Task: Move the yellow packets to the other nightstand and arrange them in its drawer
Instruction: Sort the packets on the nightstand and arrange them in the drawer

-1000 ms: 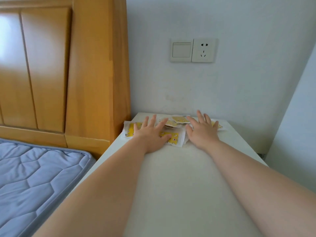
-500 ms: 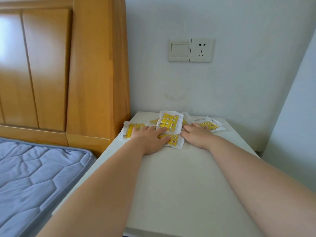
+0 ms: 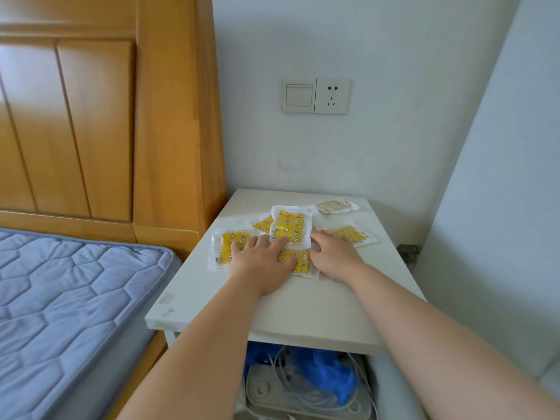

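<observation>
On the white desk (image 3: 303,304) beside the bed, six packets lie clustered on the far half of the top, close to the wall. Five show a yellow printed face.

Packet orientation:
- The centre packet (image 3: 289,227) sits on top of the cluster. Its long axis runs away from the person, toward the wall.
- The left packet (image 3: 225,248) lies at the left edge of the desk, with its long axis also running toward the wall.
- The near packet (image 3: 298,263) lies with its long axis across the desk and is mostly covered by both hands.
- The right packet (image 3: 353,234) lies roughly across the desk, partly under the right hand.
- The rear packet (image 3: 263,224) shows only one corner from under the centre packet.
- The pale packet (image 3: 336,206) lies apart at the back right, with its long axis across the desk.

Hand pose:
- The left hand (image 3: 262,262) lies palm down with the fingers straight and slightly fanned, pointing toward the wall. It rests on the left and near packets, and its fingertips touch the near edge of the centre packet.
- The right hand (image 3: 335,257) lies back up, angled inward toward the right edge of the centre packet. Its fingertips are partly hidden, so it cannot be told whether it pinches that packet.
- Both forearms are bare and extended.

Surroundings: a wooden headboard (image 3: 100,116), a blue quilted mattress (image 3: 75,298) and a wall switch and socket (image 3: 316,96). A blue bag (image 3: 330,374) and white cables (image 3: 303,395) sit in the open space under the desk top.
</observation>
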